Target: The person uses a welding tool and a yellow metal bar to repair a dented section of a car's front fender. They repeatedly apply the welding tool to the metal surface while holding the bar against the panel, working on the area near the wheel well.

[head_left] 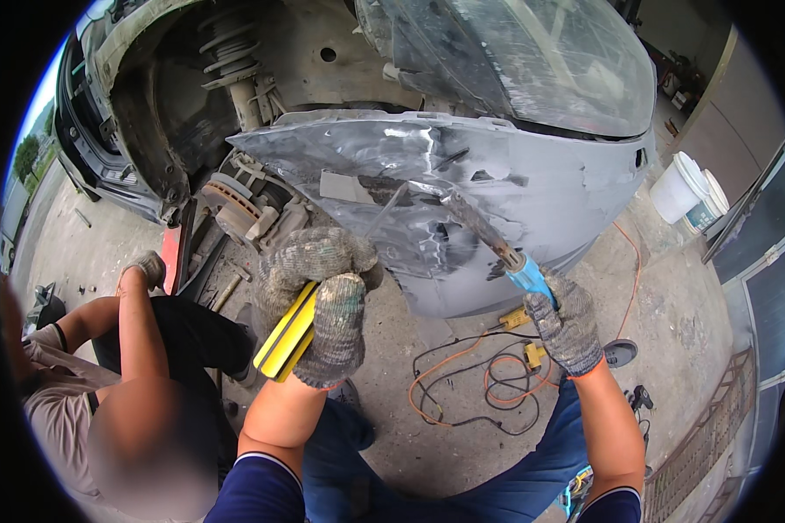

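Observation:
My right hand (571,327), in a grey knit glove, closes around the blue handle of a hot-air welder (528,275) with a rusty metal barrel. Its tip meets or nearly meets the scuffed grey car bumper cover (549,183), near a torn dark spot. My gloved left hand (336,318) is closed on a yellow strip-like piece (288,331) with a dark line; its exact kind is unclear. A thin pale strip (389,209) runs from above that hand toward the barrel tip; whether my fingers hold it is hidden. White marks and cracks cross the cover.
A headlight (549,52) sits above the cover. Left are a coil spring (228,48) and brake disc (233,199). A co-worker (148,366) crouches close on my left. Coiled cables (497,383) lie on the floor; white buckets (679,187) stand right.

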The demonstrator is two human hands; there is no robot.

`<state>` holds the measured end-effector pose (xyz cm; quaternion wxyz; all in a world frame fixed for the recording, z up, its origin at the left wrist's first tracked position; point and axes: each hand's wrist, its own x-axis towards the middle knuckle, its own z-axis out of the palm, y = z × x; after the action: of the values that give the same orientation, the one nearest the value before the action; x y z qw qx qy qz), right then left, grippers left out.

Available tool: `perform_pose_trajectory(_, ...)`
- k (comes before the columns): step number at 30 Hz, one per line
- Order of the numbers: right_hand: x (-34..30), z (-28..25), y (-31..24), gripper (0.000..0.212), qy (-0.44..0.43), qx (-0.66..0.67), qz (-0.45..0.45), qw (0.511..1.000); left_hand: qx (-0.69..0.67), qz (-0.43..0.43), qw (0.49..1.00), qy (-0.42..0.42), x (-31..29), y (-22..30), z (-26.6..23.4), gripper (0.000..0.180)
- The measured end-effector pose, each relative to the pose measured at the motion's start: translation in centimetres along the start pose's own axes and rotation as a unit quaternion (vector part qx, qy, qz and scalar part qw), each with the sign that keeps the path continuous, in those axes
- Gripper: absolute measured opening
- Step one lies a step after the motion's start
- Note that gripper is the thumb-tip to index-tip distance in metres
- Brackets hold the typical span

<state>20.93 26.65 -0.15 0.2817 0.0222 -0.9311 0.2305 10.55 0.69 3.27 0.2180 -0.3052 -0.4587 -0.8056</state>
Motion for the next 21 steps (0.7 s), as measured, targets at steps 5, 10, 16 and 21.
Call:
perform_pose_trajectory(5, -0.21, -0.04, 0.06, 0.032, -0.003, 0.001, 0.007, 1.0, 0.026, 0.01, 1.0, 0.011, 0.06, 0.31, -0.16, 0.033)
perform_pose_trajectory(10, -0.42, 0.32, -0.18, 0.032, 0.017, 0.006, -0.001, 1.0, 0.017, 0.016, 1.0, 0.017, 0.23, 0.41, -0.17, 0.034)
perform_pose_trajectory(16, -0.23, 0.5, -0.24, 0.029, 0.014, 0.023, 0.006, 1.0, 0.02, 0.016, 1.0, 0.018, 0.21, 0.44, -0.06, 0.034)
perform_pose_trajectory(21, 0.04, 0.5, -0.34, 0.028, 0.008, 0.02, 0.019, 1.0, 0.032, 0.015, 0.999, 0.016, 0.1, -0.08, -0.2, 0.034)
